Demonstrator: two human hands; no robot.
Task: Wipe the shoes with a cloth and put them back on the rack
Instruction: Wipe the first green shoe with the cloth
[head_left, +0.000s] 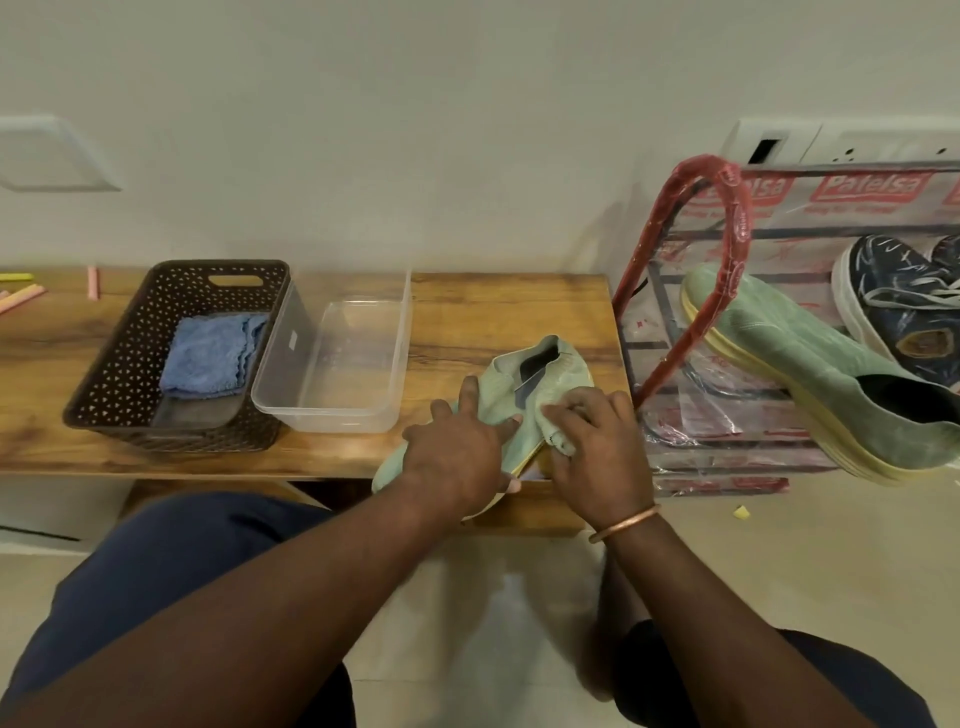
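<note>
Grained wooden table (493, 306), pale wall (415, 130) behind it; left hand (457, 457) presses the knit shoe (498, 389), fingers splayed; right hand (597, 447) clutches cloth (558, 439).

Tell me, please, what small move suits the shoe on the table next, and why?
Probably sweep the cloth along the side of the green shoe: the right hand holds it beside the opening, the left hand pins the shoe to the table, so wiping seems unfinished.
</note>
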